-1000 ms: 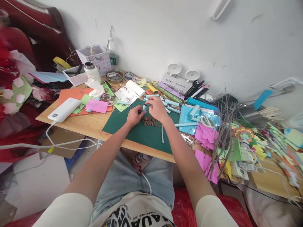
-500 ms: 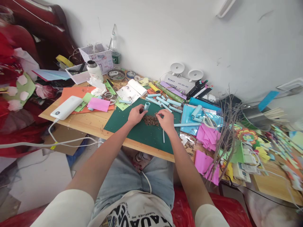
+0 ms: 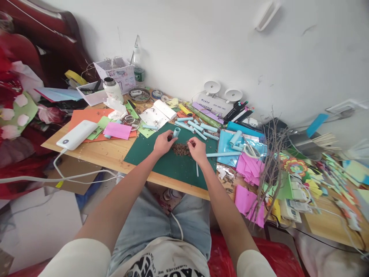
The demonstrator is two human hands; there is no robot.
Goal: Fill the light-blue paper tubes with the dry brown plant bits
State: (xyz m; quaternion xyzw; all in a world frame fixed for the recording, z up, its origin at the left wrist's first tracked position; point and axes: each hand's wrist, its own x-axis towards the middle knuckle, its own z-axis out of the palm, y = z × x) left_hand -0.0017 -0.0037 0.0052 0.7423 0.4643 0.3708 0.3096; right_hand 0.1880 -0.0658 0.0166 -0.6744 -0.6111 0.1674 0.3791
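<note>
Presently, in the head view, we are holding one short blue tube (image 3: 176, 132) in our left hand (image 3: 164, 142), with its open end facing upward, above the middle of the green mat (image 3: 167, 169). Over this same mat, our right hand (image 3: 198, 150) is reaching to the right end of a brown heap (image 3: 181, 150), its fingers bending narrowly toward the thumb; we cannot tell whether they are gripping some small piece. The heap is lying on the mat, between our hands. More blue tubes (image 3: 200, 132) are lying at the mat's far side, and a white power bank (image 3: 77, 135) is resting on the table (image 3: 106, 152), left of the mat.
</note>
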